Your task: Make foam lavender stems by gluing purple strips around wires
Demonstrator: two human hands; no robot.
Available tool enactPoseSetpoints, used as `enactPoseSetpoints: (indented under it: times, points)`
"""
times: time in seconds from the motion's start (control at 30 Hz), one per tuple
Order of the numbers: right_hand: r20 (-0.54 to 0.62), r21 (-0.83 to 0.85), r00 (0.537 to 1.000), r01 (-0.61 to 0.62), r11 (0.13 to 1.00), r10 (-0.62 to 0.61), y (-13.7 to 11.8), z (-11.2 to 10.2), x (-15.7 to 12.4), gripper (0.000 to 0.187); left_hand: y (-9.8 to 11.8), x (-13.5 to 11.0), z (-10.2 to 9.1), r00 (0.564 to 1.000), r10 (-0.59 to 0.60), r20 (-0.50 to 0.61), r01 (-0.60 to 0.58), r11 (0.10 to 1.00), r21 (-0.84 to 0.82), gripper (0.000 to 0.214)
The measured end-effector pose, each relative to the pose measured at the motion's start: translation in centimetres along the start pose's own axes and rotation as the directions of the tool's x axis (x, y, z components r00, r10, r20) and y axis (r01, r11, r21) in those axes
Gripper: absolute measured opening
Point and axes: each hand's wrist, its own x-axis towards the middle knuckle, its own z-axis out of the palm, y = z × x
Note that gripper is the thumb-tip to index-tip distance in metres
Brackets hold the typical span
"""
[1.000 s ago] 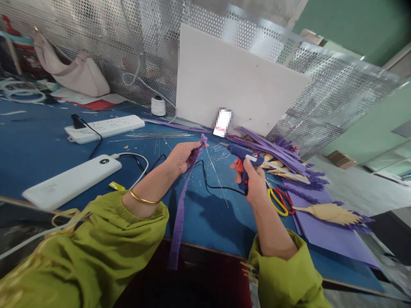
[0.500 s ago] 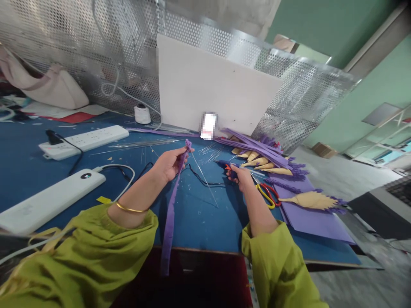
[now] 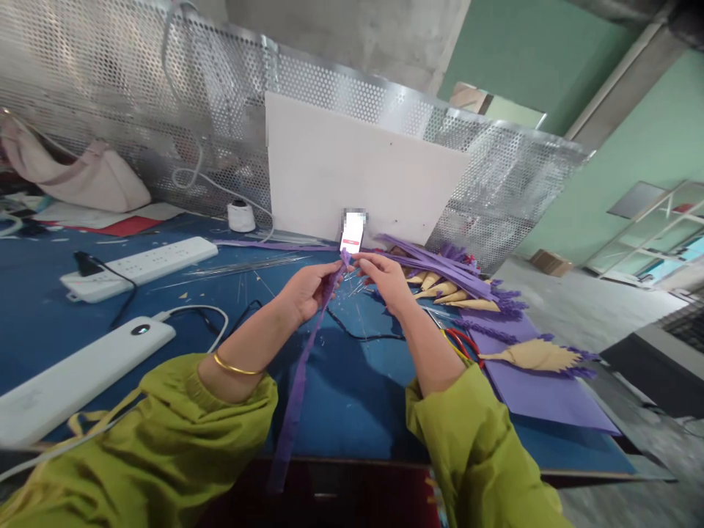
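My left hand pinches a long purple paper strip near its gathered, ruffled top end. The strip's tail hangs down past the table's front edge. My right hand is beside that top end, index finger stretched toward it and fingers apart; whether it touches the paper is hard to tell. Beneath the right hand a dark glue gun is mostly hidden, and its black cord runs over the blue tabletop. Thin clear sticks lie behind the hands.
A lit phone leans on a white board. To the right lie kraft-wrapped purple flowers, purple paper sheets and red-and-yellow scissors. On the left are a power strip, a white power bank and a thread spool.
My right hand has let go of the glue gun and moved left and up to the strip's top. My left hand, still gripping the strip, has shifted slightly right.
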Motion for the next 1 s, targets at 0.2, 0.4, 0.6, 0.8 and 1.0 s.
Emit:
enactPoseSetpoints:
  times: [0.2,0.4,0.6,0.8,1.0]
  points:
    - [0.210,0.207,0.976,0.020,0.978,-0.065,-1.6,2.4,2.4,0.031,0.9,-0.7,-0.6,0.999,0.039,0.001,-0.039,0.999,0.001,0.017]
    - [0.318,0.195,0.944,0.027,0.980,-0.089,-2.8,1.6,1.5,0.029,1.0,-1.7,-0.8,0.993,0.047,0.107,-0.052,0.997,0.050,0.014]
    - [0.286,0.215,0.958,-0.039,0.976,-0.025,-3.3,0.2,-1.7,0.022,-0.9,-2.7,0.0,0.967,-0.003,0.255,-0.028,0.993,0.117,0.016]
    - [0.254,0.210,0.966,-0.017,0.977,-0.038,-4.9,0.4,-2.8,0.018,-0.6,-3.0,0.0,0.943,-0.045,0.330,0.029,0.998,0.054,0.018]
    - [0.364,0.184,0.922,-0.208,0.961,0.130,-5.5,0.3,-1.7,0.016,-0.1,-2.5,-0.8,0.931,-0.040,0.362,0.010,0.996,0.083,0.024]
